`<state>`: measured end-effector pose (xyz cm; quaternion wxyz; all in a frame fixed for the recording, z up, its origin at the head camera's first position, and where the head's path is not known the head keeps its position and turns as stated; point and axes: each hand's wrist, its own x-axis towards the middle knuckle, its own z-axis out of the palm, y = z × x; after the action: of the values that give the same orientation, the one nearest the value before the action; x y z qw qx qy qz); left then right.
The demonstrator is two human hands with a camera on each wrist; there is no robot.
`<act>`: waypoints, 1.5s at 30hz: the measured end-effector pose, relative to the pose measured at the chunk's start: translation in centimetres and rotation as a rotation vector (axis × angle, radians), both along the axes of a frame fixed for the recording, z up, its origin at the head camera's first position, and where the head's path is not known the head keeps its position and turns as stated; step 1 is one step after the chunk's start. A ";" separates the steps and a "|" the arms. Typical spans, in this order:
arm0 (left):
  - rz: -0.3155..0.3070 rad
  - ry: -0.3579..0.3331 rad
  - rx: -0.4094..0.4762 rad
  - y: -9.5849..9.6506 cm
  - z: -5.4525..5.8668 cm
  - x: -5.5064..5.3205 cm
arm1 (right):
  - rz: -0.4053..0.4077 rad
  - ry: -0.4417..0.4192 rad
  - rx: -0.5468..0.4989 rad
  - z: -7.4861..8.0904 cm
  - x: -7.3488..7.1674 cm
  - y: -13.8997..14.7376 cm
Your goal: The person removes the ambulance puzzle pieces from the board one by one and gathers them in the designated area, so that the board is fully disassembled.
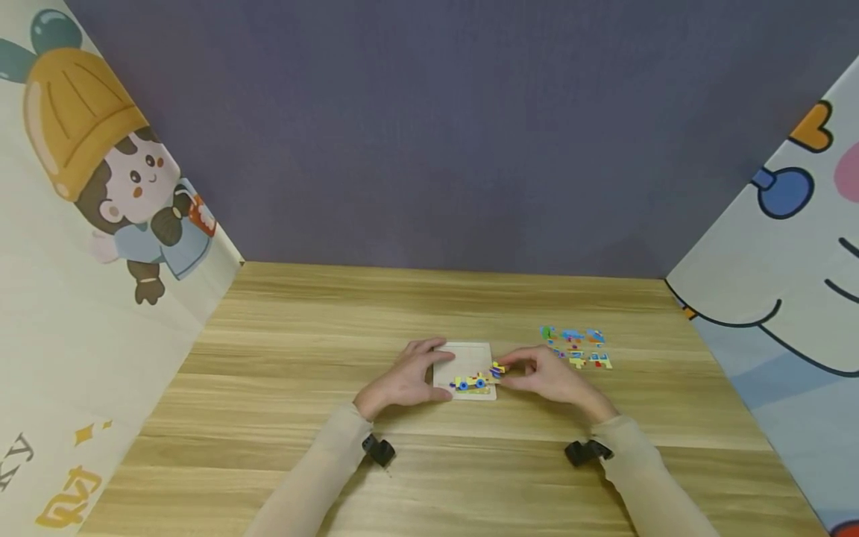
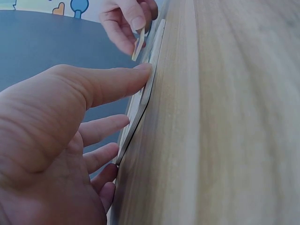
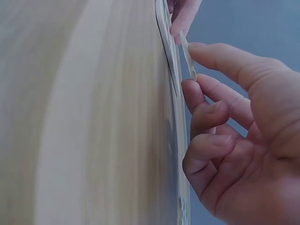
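A pale wooden puzzle board (image 1: 463, 358) lies on the table, with a yellow and blue vehicle picture fitted along its near side. My left hand (image 1: 406, 377) rests at the board's left side, its thumb along the near edge and the fairly straight fingers spread at the left and far edges. Between thumb and fingertips my right hand (image 1: 545, 375) pinches a puzzle piece (image 1: 496, 370) with yellow and blue print, held tilted over the board's right edge. From the right wrist view the piece (image 3: 188, 57) shows nearly edge-on.
Several loose puzzle pieces (image 1: 576, 349) are spread on the wooden table (image 1: 322, 321) beyond my right hand. A dark partition (image 1: 443, 149) rises behind the table, and printed panels stand at both sides.
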<state>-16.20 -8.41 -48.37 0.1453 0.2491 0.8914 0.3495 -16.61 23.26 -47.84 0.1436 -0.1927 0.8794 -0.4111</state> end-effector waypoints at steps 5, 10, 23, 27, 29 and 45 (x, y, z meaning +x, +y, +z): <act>0.000 -0.001 -0.006 0.1 0.1 0.0 | -0.011 0.014 -0.016 0.0 0.3 1.5; 0.000 -0.005 -0.002 0.0 0.1 0.1 | -0.049 0.008 -0.007 -0.1 0.5 2.9; 0.005 -0.006 0.002 -0.1 -0.1 0.1 | -0.096 -0.005 0.000 0.2 1.1 6.2; 0.004 -0.004 -0.002 -0.1 -0.1 0.1 | -0.112 -0.004 0.008 0.2 1.2 7.0; 0.003 -0.007 -0.005 0.0 -0.1 0.1 | -0.124 0.001 0.016 0.2 1.3 7.3; -0.004 0.004 -0.009 0.0 -0.1 0.0 | -0.164 0.022 0.076 0.3 1.5 9.4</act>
<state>-16.16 -8.43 -48.51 0.1454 0.2507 0.8928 0.3447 -15.12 32.70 -47.55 0.1070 -0.1187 0.9087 -0.3857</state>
